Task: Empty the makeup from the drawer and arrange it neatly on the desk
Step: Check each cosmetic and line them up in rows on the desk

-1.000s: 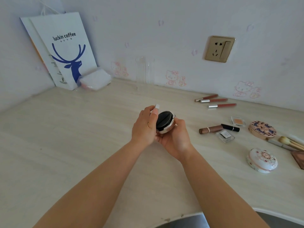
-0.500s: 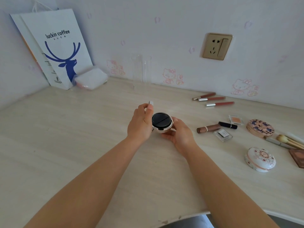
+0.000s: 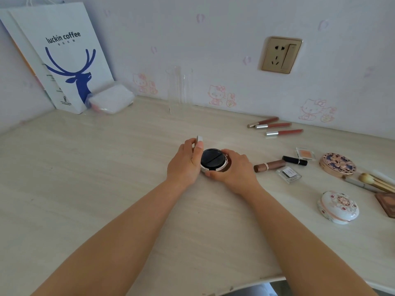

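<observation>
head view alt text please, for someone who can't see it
Two bare hands, the left hand and right hand, hold a round black-topped compact low over a pale wooden desk. To the right lie lip glosses, lipsticks, two ornate compacts and brushes; a coffee bag leans in the far-left corner.

Soft, even daylight fills the scene, bright without harshness; its source cannot be told. Shadows are faint: only a thin one sits under the hands at the centre. A pale sheen lies on the desk [image 3: 106,189] just past the compact [image 3: 213,160], whose black lid shows a glossy reflection. Wide-angle distortion bends the desk edge at 5 o'clock and leans the paper bag [image 3: 64,56] at 10 o'clock. The white packet [image 3: 111,99] beside it looks smeared, and the clear glass [image 3: 179,88] at 12 o'clock is barely legible against the wall.
</observation>
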